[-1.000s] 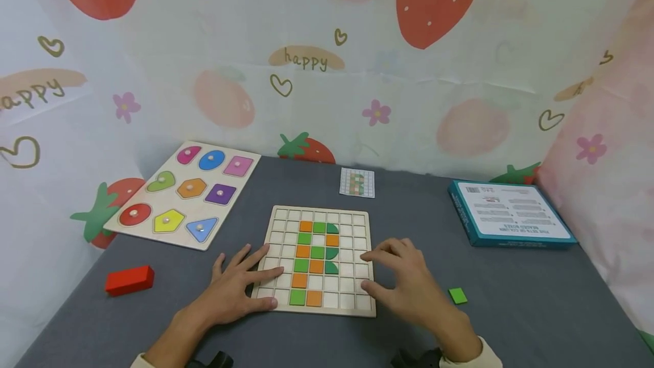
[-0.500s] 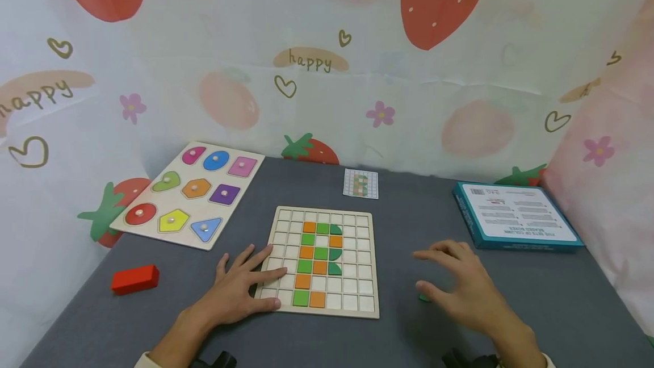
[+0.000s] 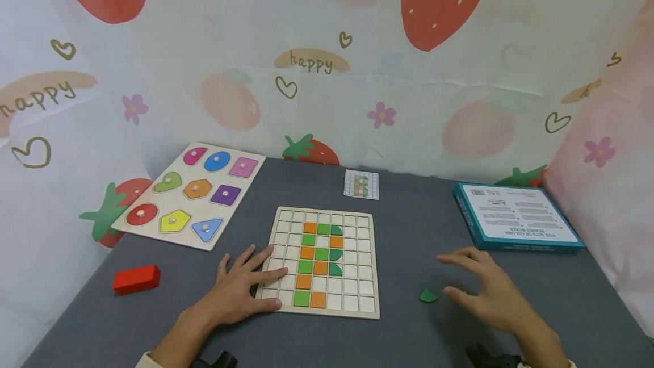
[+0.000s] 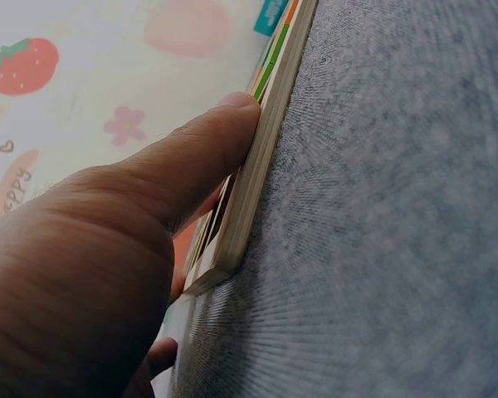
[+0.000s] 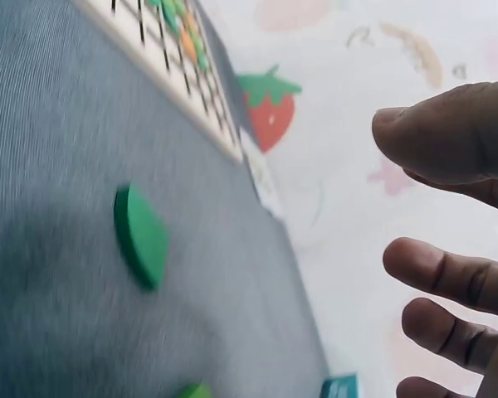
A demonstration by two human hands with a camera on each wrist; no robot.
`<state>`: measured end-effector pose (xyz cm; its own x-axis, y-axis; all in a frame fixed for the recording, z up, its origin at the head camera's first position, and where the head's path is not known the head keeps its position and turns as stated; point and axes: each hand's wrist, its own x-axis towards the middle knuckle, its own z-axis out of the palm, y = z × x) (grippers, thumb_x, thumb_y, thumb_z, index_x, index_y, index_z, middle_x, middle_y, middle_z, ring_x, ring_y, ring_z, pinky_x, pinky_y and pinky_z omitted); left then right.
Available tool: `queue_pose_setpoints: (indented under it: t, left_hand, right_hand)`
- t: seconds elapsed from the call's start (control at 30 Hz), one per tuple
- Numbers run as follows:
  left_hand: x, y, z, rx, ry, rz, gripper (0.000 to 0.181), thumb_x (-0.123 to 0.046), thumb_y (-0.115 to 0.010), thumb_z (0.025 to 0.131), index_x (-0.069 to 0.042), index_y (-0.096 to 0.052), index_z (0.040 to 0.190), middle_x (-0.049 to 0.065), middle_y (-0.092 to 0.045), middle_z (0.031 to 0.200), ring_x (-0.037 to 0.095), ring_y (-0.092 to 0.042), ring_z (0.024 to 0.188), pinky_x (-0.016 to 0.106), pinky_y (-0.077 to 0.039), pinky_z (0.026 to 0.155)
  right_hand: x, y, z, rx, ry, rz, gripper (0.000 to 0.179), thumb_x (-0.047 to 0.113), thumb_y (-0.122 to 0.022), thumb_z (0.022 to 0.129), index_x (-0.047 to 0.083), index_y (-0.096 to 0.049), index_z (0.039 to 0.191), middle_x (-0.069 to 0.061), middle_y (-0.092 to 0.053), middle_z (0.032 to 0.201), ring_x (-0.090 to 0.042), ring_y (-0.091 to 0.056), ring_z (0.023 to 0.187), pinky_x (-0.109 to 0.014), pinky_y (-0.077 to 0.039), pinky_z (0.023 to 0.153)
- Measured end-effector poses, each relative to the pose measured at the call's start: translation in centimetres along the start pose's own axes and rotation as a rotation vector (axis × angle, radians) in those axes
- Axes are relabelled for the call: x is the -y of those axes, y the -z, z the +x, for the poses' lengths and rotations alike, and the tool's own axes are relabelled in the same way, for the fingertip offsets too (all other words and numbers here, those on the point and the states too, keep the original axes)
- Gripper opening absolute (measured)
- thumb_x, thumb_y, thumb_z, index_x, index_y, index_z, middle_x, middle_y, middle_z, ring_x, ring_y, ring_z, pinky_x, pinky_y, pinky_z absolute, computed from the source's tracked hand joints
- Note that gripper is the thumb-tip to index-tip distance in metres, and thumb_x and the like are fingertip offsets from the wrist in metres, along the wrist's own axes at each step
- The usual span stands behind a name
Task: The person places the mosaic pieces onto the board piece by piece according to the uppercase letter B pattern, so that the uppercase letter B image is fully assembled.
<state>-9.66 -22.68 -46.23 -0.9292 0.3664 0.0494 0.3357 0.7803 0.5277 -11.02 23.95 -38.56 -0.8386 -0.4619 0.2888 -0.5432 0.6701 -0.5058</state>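
The left hand [image 3: 240, 291] lies flat at the 7 o'clock corner of the wooden grid board [image 3: 323, 261], palm down, fingers straight and spread, their tips resting on the board's near-left squares. In the left wrist view the thumb [image 4: 201, 149] presses against the board's edge [image 4: 257, 166]; its grip is open, with nothing held.

The right hand [image 3: 487, 291] hovers low over the grey surface [image 3: 409, 226] at about 4 o'clock from the board, well apart from it. Its fingers are spread and only slightly bent, the thumb pointing toward 9 o'clock. The right wrist view shows the fingers [image 5: 448, 274] fanned out in the air, holding nothing, so this grip is open too.

A small green quarter-round piece [image 3: 428, 296] lies on the surface just at 9 o'clock of the right thumb, between hand and board, not touched. A second green bit [image 5: 195, 390] shows at the wrist view's lower edge, near the palm.

The board carries orange and green tiles in its middle columns. At 12 o'clock of it lies a small pattern card [image 3: 361, 184]; at 2 o'clock a teal box [image 3: 516, 217]; at 10 o'clock a shape puzzle board [image 3: 191, 192]; at 9 o'clock a red block [image 3: 136, 279].
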Motion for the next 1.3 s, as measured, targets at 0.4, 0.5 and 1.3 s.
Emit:
queue_pose_setpoints:
  t: [0.4, 0.5, 1.3]
  left_hand:
    - [0.0, 0.0, 0.0, 0.001, 0.001, -0.009, 0.066, -0.064, -0.067, 0.078, -0.030, -0.060, 0.134, 0.005, -0.029, 0.155, 0.043, -0.013, 0.141, 0.071, 0.006, 0.099]
    - [0.0, 0.0, 0.0, 0.002, -0.002, -0.008, 0.066, -0.064, -0.067, 0.078, -0.030, -0.060, 0.134, 0.005, -0.029, 0.155, 0.043, -0.013, 0.141, 0.072, 0.006, 0.098]
    - [-0.1, 0.1, 0.0, 0.008, 0.003, -0.002, 0.066, -0.064, -0.067, 0.078, -0.029, -0.060, 0.135, 0.006, -0.029, 0.155, 0.043, -0.013, 0.141, 0.071, 0.006, 0.099]
  right_hand:
    - [-3.3, -0.1, -1.0, 0.162, -0.233, 0.013, 0.051, 0.015, -0.081, 0.079, 0.012, -0.063, 0.127, -0.012, -0.056, 0.120, -0.040, -0.051, 0.109, -0.061, -0.044, 0.079]
    - [-4.0, -0.2, -1.4, 0.197, -0.250, 0.001, 0.051, 0.013, -0.081, 0.077, 0.012, -0.064, 0.125, -0.014, -0.056, 0.120, -0.041, -0.049, 0.111, -0.063, -0.042, 0.081]
    - [-5.5, -0.9, -1.9, 0.205, -0.218, -0.030, 0.026, 0.005, -0.080, 0.077, 0.016, -0.070, 0.099, -0.007, -0.055, 0.106, -0.038, -0.051, 0.102, -0.059, -0.042, 0.081]
